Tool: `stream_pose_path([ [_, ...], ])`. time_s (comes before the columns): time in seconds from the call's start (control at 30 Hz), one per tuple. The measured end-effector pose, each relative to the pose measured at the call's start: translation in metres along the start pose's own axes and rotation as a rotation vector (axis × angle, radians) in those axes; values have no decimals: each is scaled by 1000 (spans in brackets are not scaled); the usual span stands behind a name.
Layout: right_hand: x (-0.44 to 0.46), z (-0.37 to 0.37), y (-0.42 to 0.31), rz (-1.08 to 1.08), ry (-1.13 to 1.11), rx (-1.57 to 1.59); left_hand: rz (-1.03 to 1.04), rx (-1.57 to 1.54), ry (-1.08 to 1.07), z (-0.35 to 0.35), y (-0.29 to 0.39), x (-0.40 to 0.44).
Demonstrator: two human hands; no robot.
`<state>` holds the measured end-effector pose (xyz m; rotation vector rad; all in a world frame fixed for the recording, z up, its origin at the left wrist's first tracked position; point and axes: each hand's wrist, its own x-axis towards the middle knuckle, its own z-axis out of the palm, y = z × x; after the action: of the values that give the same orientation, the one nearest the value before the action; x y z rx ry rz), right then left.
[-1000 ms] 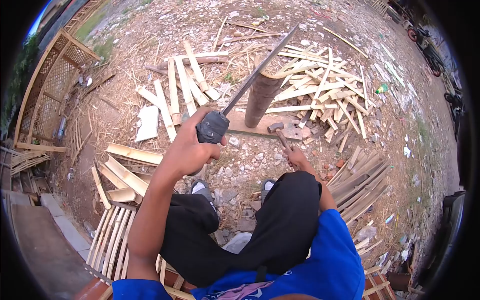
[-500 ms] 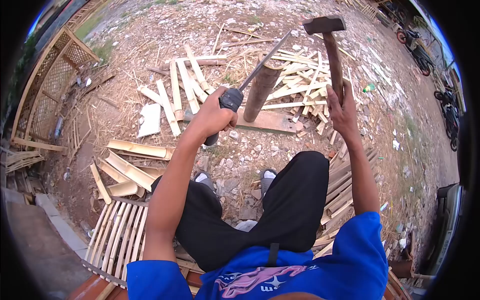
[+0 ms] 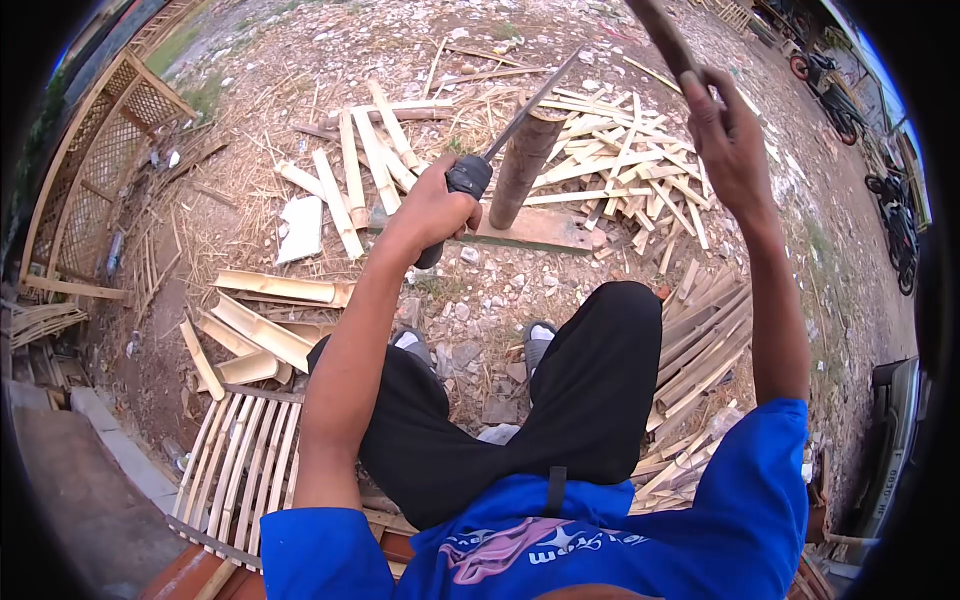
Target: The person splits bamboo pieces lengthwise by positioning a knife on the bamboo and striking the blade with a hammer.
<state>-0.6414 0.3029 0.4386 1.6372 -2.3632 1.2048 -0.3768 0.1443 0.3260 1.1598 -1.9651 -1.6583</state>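
My left hand (image 3: pixel 437 213) is closed round the dark wrapped handle of a long-bladed knife (image 3: pixel 520 118). Its blade slants up and away, lying across the top of an upright bamboo piece (image 3: pixel 522 175). That piece stands on a flat wooden board (image 3: pixel 550 228) on the ground. Raised at the upper right, my right hand (image 3: pixel 728 135) grips the wooden handle of a hammer (image 3: pixel 664 38). The hammer's head is out of the frame at the top.
Split bamboo strips (image 3: pixel 625 160) are heaped behind the board. Halved bamboo pieces (image 3: pixel 265 335) lie at the left, near a slatted bamboo panel (image 3: pixel 235 470). More strips (image 3: pixel 705 340) are stacked beside my right knee. Motorcycles (image 3: pixel 828 95) stand at the far right.
My right hand has lifted the hammer up and to the right, taking its head out of view. The knife and the upright bamboo have stayed nearly in place.
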Motion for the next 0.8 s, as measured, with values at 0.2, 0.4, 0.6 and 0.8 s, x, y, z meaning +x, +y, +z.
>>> stream_pose_path([
  [0.2,-24,70,53,-126,-4,-29,3,19,-37,-2,0,0],
  [0.4,-53,90,59,38,-230,-146,77,173,-15,20,-4,1],
  [0.6,-48,74,47,20,-92,-82,40,106,-9,13,0,-2],
  [0.8,-54,72,48,66,-149,-106,-17,43,31,5,-3,-1],
])
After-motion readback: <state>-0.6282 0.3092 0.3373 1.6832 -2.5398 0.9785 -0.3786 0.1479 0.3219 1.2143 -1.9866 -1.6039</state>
